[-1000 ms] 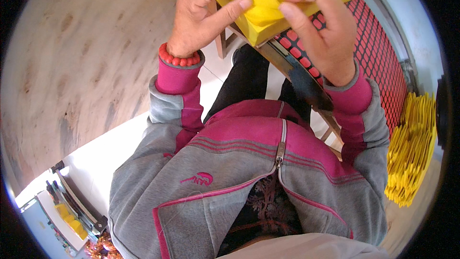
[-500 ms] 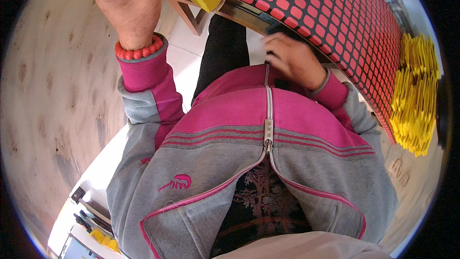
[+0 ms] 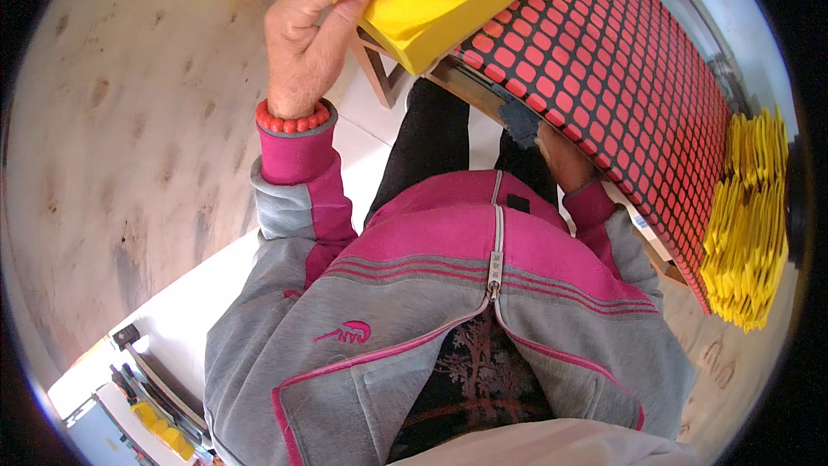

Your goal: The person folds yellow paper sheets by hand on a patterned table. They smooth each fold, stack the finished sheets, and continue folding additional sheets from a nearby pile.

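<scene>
A soft, bright yellow piece (image 3: 431,0) with a creased top and a thick side lies at the near left end of the table, partly cut off at the upper rim. My left hand (image 3: 315,26), with a red bead bracelet on its wrist, pinches its left edge between thumb and fingers. The piece's exact kind cannot be made out. My right hand (image 3: 565,157) reaches under the near edge of the table, close to a dark blue scrap of cloth (image 3: 520,123). Its fingers are hidden there.
A red-and-black checked cover (image 3: 604,78) spreads over the table. Several folded yellow pieces (image 3: 746,224) stand packed in a row at its right end. A wooden leg (image 3: 375,73) shows below the near left corner. Pale wood-grain flooring (image 3: 129,164) lies at left.
My right hand has gone from in front of my jacket to under the table edge. The view has shifted, showing more of the yellow piece, with my left hand still at its edge.
</scene>
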`<state>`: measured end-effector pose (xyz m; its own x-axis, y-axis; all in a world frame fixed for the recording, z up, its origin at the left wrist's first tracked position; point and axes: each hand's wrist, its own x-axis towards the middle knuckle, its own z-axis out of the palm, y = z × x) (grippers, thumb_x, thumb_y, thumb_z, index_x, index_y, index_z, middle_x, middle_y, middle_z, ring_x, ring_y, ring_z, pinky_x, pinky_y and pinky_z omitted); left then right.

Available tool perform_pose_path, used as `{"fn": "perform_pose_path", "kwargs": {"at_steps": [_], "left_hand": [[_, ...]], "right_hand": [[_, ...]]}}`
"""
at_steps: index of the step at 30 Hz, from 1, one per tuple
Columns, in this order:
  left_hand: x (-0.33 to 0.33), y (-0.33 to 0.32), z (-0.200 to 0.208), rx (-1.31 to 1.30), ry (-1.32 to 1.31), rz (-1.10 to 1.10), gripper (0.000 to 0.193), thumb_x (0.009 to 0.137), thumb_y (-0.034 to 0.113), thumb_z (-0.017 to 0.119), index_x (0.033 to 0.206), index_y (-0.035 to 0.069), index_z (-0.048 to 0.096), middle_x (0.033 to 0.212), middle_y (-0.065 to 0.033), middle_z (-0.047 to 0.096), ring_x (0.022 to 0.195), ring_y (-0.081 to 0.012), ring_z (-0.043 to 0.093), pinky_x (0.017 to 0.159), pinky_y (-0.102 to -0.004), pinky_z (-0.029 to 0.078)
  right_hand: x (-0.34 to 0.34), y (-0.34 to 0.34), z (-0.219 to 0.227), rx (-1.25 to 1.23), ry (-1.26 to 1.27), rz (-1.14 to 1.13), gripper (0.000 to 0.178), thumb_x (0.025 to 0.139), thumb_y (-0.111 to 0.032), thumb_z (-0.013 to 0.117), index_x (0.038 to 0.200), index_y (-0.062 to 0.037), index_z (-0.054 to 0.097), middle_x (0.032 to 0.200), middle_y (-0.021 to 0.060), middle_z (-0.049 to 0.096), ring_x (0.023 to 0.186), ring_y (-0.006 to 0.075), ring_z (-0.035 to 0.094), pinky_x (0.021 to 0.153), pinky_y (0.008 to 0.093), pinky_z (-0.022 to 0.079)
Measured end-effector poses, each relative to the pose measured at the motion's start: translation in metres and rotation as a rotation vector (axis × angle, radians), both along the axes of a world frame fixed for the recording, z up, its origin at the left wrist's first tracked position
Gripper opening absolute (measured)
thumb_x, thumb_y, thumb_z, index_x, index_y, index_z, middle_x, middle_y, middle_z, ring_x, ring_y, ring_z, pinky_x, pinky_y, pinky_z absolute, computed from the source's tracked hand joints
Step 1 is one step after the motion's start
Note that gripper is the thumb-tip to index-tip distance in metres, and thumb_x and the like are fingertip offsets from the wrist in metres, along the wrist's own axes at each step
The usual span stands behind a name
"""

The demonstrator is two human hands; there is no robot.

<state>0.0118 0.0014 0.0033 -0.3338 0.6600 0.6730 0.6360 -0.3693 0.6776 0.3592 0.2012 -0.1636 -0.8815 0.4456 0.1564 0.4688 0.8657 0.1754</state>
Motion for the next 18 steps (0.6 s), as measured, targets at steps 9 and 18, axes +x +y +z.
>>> {"fn": "perform_pose_path", "kwargs": {"at_steps": [9, 18], "left_hand": [[0.004, -0.004, 0.010, -0.084, 0.082, -0.024, 0.022, 0.097, -0.003, 0.054, 0.107, -0.002, 0.073, 0.103, -0.0052, 0.069, 0.097, -0.0134, 0.062, 0.085, -0.0252, 0.046], [0.003, -0.004, 0.009, -0.108, -0.066, -0.069, 0.025, 0.100, 0.001, 0.051, 0.111, -0.002, 0.073, 0.105, -0.0049, 0.069, 0.099, -0.0129, 0.061, 0.090, -0.0262, 0.045]], "right_hand": [[-0.044, -0.061, 0.135, -0.697, 0.297, 0.569, 0.019, 0.085, -0.013, 0.076, 0.098, -0.0050, 0.065, 0.103, 0.0106, 0.069, 0.087, 0.0324, 0.069, 0.074, 0.0410, 0.056], [-0.142, -0.064, 0.225, -0.375, 0.694, 0.729, 0.020, 0.085, -0.001, 0.074, 0.103, -0.0013, 0.068, 0.114, 0.0131, 0.071, 0.095, 0.0274, 0.070, 0.080, 0.0326, 0.055]]}}
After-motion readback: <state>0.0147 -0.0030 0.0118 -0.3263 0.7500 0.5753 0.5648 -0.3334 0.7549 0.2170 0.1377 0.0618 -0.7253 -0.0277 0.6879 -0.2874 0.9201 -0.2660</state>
